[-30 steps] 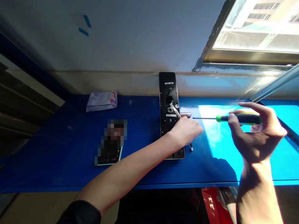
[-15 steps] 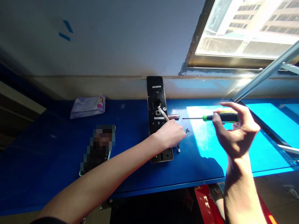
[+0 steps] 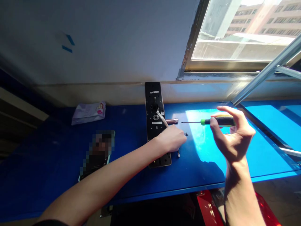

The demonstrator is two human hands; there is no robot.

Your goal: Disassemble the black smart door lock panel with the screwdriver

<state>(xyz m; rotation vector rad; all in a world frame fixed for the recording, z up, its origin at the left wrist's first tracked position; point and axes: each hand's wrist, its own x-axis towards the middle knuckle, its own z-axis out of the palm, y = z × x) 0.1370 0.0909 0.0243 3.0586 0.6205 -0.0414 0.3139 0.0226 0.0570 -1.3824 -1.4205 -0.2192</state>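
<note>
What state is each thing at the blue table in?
Black rectangular panel, holed face showing
White strip, gripped by left hand
Green-and-black screwdriver, held level in right hand
Small black pieces, loosely clustered
Pale purple soft packet, lying; seal unclear
Black phone, mint edge, lying flat
Shiny metal cylinder, on its side
Small white plug, not plugged in

tabletop (image 3: 131, 175): saturated blue, paler cyan in the sunlit patch at right | screwdriver (image 3: 219, 121): black and yellow handle, bright green collar | long plate (image 3: 152, 100): black, white labels | pouch (image 3: 89, 112): pale lilac, pink motif | tape strips (image 3: 70, 40): blue, upper left of the frame
</note>
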